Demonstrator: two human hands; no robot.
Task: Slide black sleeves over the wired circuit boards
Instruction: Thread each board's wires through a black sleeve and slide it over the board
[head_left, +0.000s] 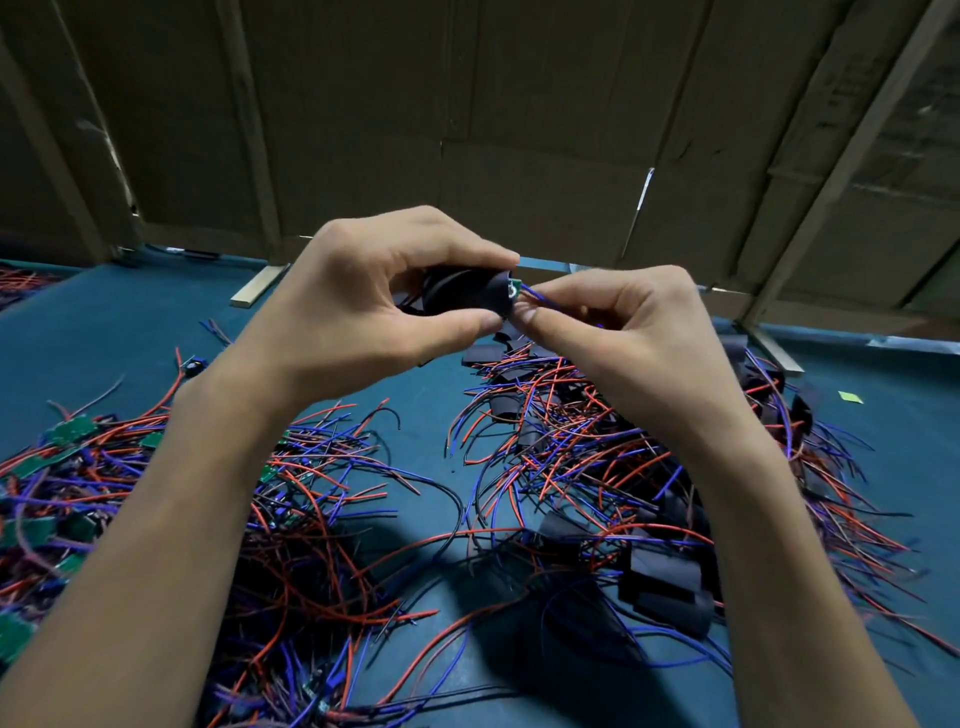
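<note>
Desk (78, 332) below my hands: bare boards lower left, sleeved ones lower right | left hand (363, 306) pinches black sleeve (467, 296), soft, collapsible; I judge hold at mouth edges | right hand (618, 332) pinches wires (540, 300) beside green board (514, 287), light, fragile, entering sleeve.

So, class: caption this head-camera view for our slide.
Left hand holds a black sleeve while right hand feeds in a wired circuit board.
</note>
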